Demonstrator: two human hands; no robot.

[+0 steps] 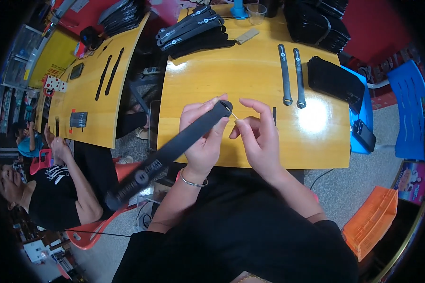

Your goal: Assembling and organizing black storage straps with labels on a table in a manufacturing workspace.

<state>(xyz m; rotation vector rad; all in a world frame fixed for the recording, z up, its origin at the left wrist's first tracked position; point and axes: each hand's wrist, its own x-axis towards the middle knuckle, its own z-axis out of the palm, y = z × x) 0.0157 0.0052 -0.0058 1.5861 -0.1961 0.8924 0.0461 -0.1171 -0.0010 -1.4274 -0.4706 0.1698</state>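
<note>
A long black strap (174,142) with pale printing slants across my left hand (205,152), which grips it near its upper end. That end has a small oval slot, and the strap's other end reaches down to the lower left. My right hand (259,144) pinches a thin, pale stick (234,116) between thumb and finger. The stick's tip points into the slot or touches its rim; I cannot tell which. Behind my right hand, a narrow dark strip (274,113) lies on the yellow table (212,70). Two grey-black straps (285,75) lie side by side farther right.
A pile of straps (193,30) lies at the back left, near a tan block (247,36). Black plastic-wrapped bundles (314,28) and a black case (335,82) occupy the right side. An orange crate (370,221) stands on the floor. Another person (56,193) sits at the left table.
</note>
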